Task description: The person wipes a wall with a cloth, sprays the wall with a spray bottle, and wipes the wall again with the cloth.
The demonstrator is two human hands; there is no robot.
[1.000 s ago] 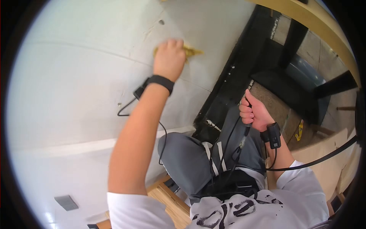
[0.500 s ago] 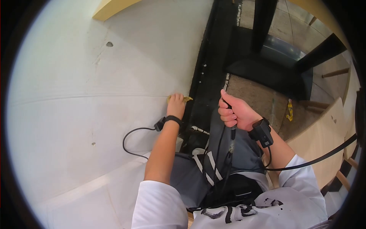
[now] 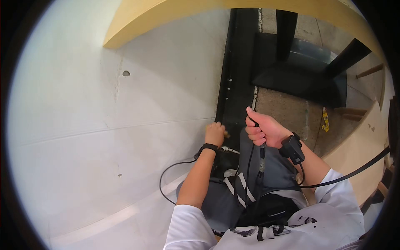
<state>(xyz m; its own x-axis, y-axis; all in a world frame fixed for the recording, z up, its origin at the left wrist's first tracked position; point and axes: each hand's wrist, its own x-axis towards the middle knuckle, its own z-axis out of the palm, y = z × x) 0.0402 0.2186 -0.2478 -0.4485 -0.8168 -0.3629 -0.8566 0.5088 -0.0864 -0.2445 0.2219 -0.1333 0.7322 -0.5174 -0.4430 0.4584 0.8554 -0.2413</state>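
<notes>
My left hand (image 3: 215, 134) is at the lower edge of the white wall (image 3: 166, 146), beside the black strip along the floor. Its fingers are curled round a small yellowish-brown cloth (image 3: 226, 134), most of which the hand hides. My right hand (image 3: 266, 128) is raised over my thigh, closed round a slim black rod-like handle (image 3: 262, 151) with its thumb pointing up. Below the fist, the handle continues toward my lap, with a thin black cord alongside. Both wrists carry black straps with small devices and cables.
A curved yellow tabletop edge (image 3: 166, 18) arches overhead. Ahead stands a black table base (image 3: 296, 71) with dark legs. A yellow wrapper (image 3: 325, 120) lies on the brown floor. A pale wooden chair (image 3: 354, 146) is close on my right, and a black cable runs past my right arm.
My left hand has slid with the cloth along the wall to the right, to its lower edge. The view has shifted, showing more of the tabletop. My right hand keeps its grip.
</notes>
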